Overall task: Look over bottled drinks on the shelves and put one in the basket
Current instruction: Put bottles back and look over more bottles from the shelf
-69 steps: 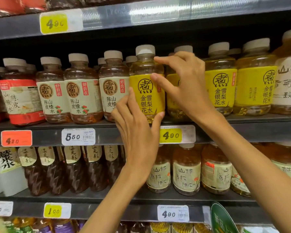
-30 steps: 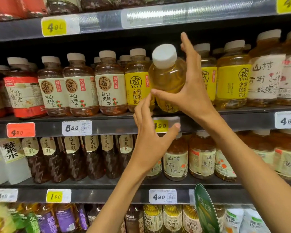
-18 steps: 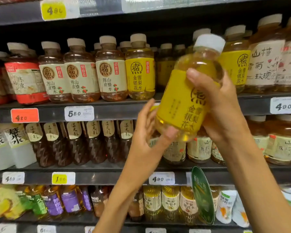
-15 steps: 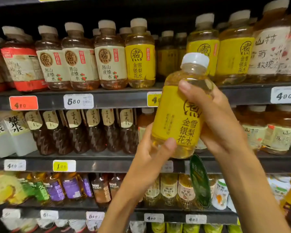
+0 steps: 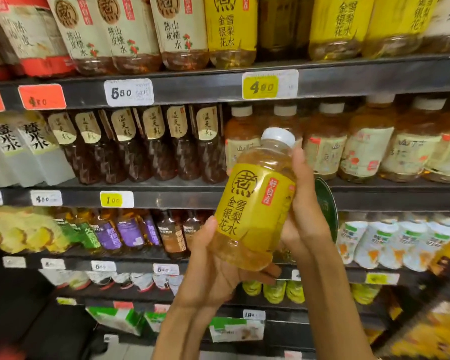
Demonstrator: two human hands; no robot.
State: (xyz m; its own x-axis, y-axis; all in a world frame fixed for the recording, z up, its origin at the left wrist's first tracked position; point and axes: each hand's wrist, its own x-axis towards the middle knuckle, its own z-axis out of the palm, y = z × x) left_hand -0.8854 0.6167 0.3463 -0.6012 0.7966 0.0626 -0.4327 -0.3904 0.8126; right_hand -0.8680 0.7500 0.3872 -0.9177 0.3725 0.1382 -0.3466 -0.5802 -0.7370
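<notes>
Shelves behind hand-held bottle

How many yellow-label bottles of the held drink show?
4 yellow-label bottles: one held by left hand and right hand; three on the top shelf: one left of the gap, two right. Others may hide behind.

- We count two hands, the left hand and the right hand.
- We see one yellow-labelled bottle held off the shelves.
- We make out five shelf edges, the top shelf edge among them.
- On that edge we count five price tags: two red, one white price tag, one yellow price tag, one cut off at right.
- We count six dark bottles in the second row.
</notes>
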